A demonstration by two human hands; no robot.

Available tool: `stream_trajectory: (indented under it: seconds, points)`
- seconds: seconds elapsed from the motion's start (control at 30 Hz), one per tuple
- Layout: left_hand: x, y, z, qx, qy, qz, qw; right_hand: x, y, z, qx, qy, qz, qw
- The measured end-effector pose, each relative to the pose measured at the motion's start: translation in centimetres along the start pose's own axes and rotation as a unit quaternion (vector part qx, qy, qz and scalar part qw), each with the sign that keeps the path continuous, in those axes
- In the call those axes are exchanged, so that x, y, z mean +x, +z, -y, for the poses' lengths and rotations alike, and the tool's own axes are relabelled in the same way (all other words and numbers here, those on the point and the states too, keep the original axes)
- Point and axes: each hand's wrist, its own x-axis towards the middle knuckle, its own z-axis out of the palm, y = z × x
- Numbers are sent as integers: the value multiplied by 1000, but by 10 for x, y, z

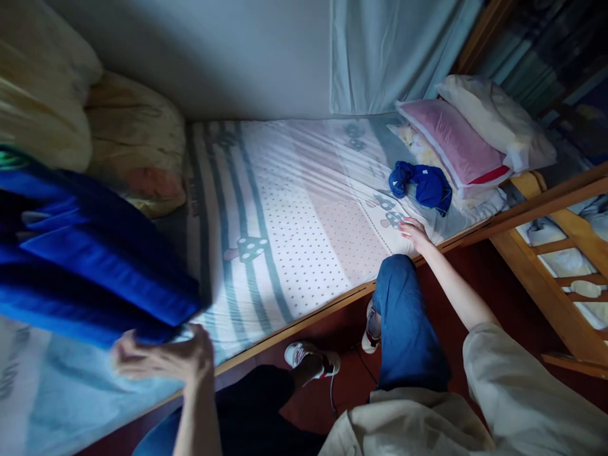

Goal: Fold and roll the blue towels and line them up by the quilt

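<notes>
Blue cloth [109, 234] is extending beyond the left hand [168, 356], whose grip cannot be told; beyond the open right hand [415, 233], a blue garment [430, 185] is lying crumpled, untouched.

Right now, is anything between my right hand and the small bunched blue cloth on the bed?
Nothing visible stands in the way. Between your right hand and the small blue cloth there is only bare printed sheet. The pink pillow lies beyond the cloth, not between.
</notes>
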Motion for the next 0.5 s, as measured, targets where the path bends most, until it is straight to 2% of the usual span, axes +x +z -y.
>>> stream_trajectory:
  seconds: [0.03, 0.07, 0.13, 0.17, 0.23, 0.33, 0.4, 0.5]
  points:
    - [-17, 12, -21, -24, 31, -25, 999, 13, -9, -4, -6, 0, -19, 1000]
    - [-34, 27, -43, -51, 97, 32, 993, 26, -15, -7, -17, 0, -33, 999]
    - [-67, 65, -89, -60, 233, 212, 947, 52, -21, -12, -48, -2, -48, 998]
    - [-81, 85, -110, -36, 263, 267, 926, 65, -21, -14, -67, -5, -52, 996]
    - [-104, 121, -145, 39, 270, 319, 908, 92, -17, -15, -105, -9, -61, 993]
    - [-119, 157, -173, 149, 256, 316, 901, 133, -7, -11, -146, -31, -72, 986]
    - [-121, 167, -178, 188, 256, 301, 899, 159, -1, -8, -166, -55, -71, 982]
    - [-118, 174, -176, 208, 255, 297, 896, 198, 9, -1, -206, -76, -69, 973]
